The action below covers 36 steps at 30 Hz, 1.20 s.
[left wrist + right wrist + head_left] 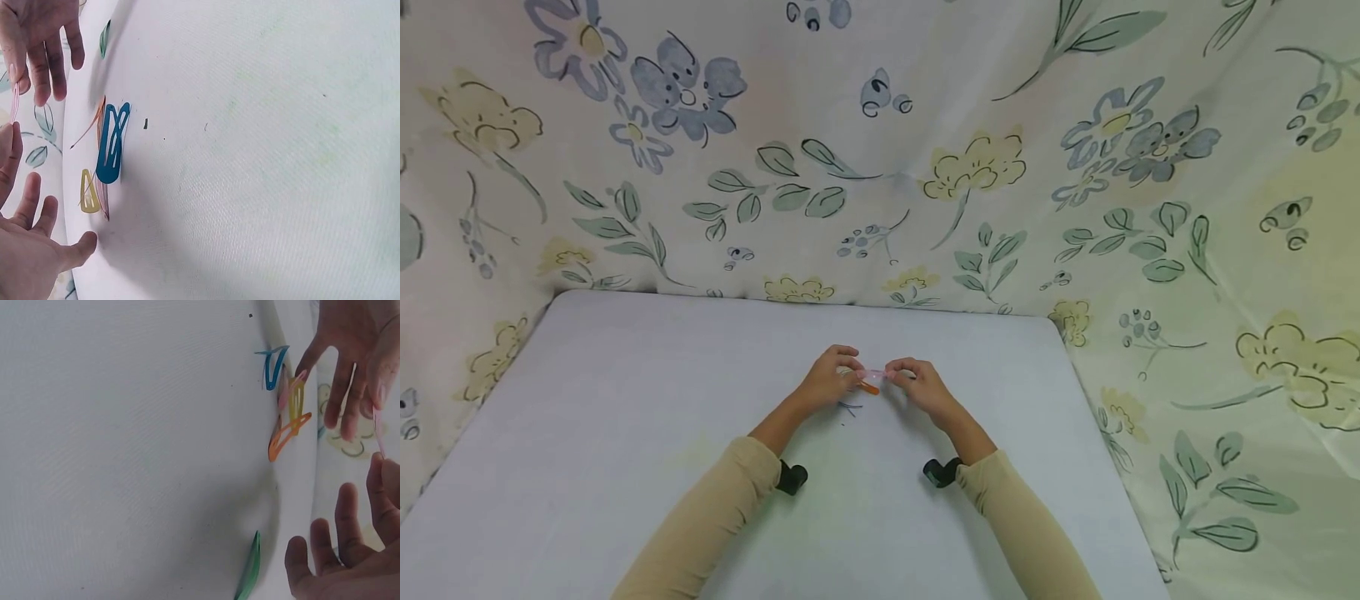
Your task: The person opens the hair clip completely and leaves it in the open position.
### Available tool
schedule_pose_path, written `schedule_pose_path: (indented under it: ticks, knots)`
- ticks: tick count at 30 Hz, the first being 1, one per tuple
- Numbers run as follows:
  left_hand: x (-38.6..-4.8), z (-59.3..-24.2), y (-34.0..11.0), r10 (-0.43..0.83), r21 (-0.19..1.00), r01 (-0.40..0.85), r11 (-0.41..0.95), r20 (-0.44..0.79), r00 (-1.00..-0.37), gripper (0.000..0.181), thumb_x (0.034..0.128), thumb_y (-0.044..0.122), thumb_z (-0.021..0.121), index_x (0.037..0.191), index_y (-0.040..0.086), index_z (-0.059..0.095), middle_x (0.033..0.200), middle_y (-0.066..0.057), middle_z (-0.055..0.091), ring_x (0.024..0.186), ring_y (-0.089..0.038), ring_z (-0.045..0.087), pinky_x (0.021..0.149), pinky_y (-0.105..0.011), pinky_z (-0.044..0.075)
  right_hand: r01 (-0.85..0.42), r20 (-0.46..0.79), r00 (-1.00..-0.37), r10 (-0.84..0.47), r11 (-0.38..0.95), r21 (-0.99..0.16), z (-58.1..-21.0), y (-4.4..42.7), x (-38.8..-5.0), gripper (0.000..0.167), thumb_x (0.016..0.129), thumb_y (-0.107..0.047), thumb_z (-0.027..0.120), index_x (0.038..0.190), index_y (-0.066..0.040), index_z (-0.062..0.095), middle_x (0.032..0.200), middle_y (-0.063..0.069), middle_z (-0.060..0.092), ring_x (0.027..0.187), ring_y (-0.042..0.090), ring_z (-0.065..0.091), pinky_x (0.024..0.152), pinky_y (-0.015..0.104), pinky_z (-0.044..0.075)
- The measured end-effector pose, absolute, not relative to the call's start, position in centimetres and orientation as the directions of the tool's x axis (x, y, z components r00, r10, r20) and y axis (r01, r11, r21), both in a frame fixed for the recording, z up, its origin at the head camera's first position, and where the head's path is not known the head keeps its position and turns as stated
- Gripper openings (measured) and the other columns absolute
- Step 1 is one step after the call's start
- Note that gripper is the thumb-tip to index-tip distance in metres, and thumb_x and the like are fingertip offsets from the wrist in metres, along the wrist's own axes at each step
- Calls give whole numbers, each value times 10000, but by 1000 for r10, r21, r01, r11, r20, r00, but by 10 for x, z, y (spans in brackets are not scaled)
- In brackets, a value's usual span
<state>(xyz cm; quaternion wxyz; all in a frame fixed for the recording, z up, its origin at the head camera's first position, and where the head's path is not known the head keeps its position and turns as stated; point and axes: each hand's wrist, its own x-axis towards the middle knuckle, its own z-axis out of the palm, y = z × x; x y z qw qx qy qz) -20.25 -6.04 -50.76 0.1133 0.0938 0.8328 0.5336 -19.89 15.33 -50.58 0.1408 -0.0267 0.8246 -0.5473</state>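
A slim pink hair clip (875, 374), seen nearly edge-on in the wrist views, is stretched between both hands above the table. My left hand (831, 380) pinches one end of it with thumb and forefinger. At the other end, my right hand (925, 388) pinches it likewise, its remaining fingers spread. Below the hands lie more snap hair clips: an orange clip (289, 437), a yellow clip (296, 403), a blue clip (111, 144) and another pink clip (291, 392). Those pieces sit close together and partly overlap.
Apart from the pile lies a green clip (250, 569), on the right hand's side. The white tabletop (625, 417) ends at a floral curtain (865, 167) behind and at the sides. A black wrist camera (792, 477) sits at the left cuff, another (942, 472) at the right.
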Motion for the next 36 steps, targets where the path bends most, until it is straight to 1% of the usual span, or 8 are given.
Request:
schedule_pose_path:
  ticks: [7, 13, 19, 24, 26, 29, 31, 36]
  knots:
    - [-203, -507, -61, 270, 932, -14, 361, -119, -955, 148, 959, 154, 674, 995, 16, 714, 1422, -88, 484, 1372, -300, 395, 1068, -449, 412, 149, -253, -937, -239, 383, -912, -501, 153, -202, 240, 991, -117, 600, 1151, 48, 666, 1322, 164, 606, 1300, 316, 462, 1061, 522, 328]
    - [-204, -508, -62, 276, 937, -14, 349, -117, -954, 150, 960, 150, 673, 995, 10, 711, 1417, -82, 482, 1385, -300, 376, 1078, -455, 400, 151, -247, -939, -239, 360, -921, -501, 151, -202, 238, 992, -126, 602, 1149, 41, 666, 1336, 165, 596, 1317, 315, 443, 1081, 550, 291]
    - [-203, -506, -62, 277, 941, -36, 335, -136, -951, 147, 961, 139, 667, 1005, 6, 714, 1415, -74, 480, 1377, -301, 381, 1056, -445, 426, 149, -233, -946, -226, 335, -930, -503, 151, -199, 189, 986, -135, 613, 1105, -7, 687, 1275, 114, 629, 1258, 270, 475, 1065, 527, 293]
    - [-203, -505, -61, 295, 956, -40, 292, -129, -947, 169, 963, 122, 662, 1021, -32, 701, 1422, -98, 468, 1329, -308, 428, 927, -358, 524, 133, -209, -952, -223, 311, -941, -503, 151, -198, 160, 986, -112, 599, 1074, -11, 686, 1183, 76, 643, 1173, 251, 499, 1015, 483, 324]
    - [-203, -505, -61, 291, 958, -44, 284, -130, -948, 174, 961, 124, 666, 1023, -35, 702, 1427, -101, 466, 1314, -303, 441, 896, -330, 536, 123, -195, -955, -222, 302, -945, -503, 151, -198, 164, 985, -112, 601, 1075, -4, 687, 1171, 75, 647, 1165, 250, 503, 1004, 473, 332]
    - [-204, -506, -61, 272, 953, -51, 298, -136, -953, 180, 950, 138, 684, 1022, -26, 711, 1426, -90, 471, 1318, -292, 441, 922, -339, 524, 118, -185, -960, -208, 299, -947, -504, 151, -198, 176, 977, -128, 622, 1082, -7, 695, 1174, 72, 660, 1179, 244, 510, 1007, 464, 338]
    - [-204, -507, -62, 261, 948, -47, 315, -134, -956, 184, 941, 147, 698, 1013, -20, 720, 1421, -89, 480, 1338, -296, 426, 987, -385, 487, 122, -194, -959, -208, 316, -941, -500, 151, -196, 197, 979, -137, 626, 1104, -1, 693, 1196, 88, 662, 1203, 255, 511, 1022, 482, 341]
    - [-204, -509, -63, 235, 939, -40, 342, -127, -964, 188, 923, 158, 722, 994, -15, 734, 1415, -106, 495, 1388, -331, 373, 1115, -491, 341, 134, -212, -957, -196, 348, -928, -502, 153, -196, 261, 975, -223, 648, 1154, -39, 699, 1270, 92, 646, 1283, 279, 480, 1076, 553, 310]
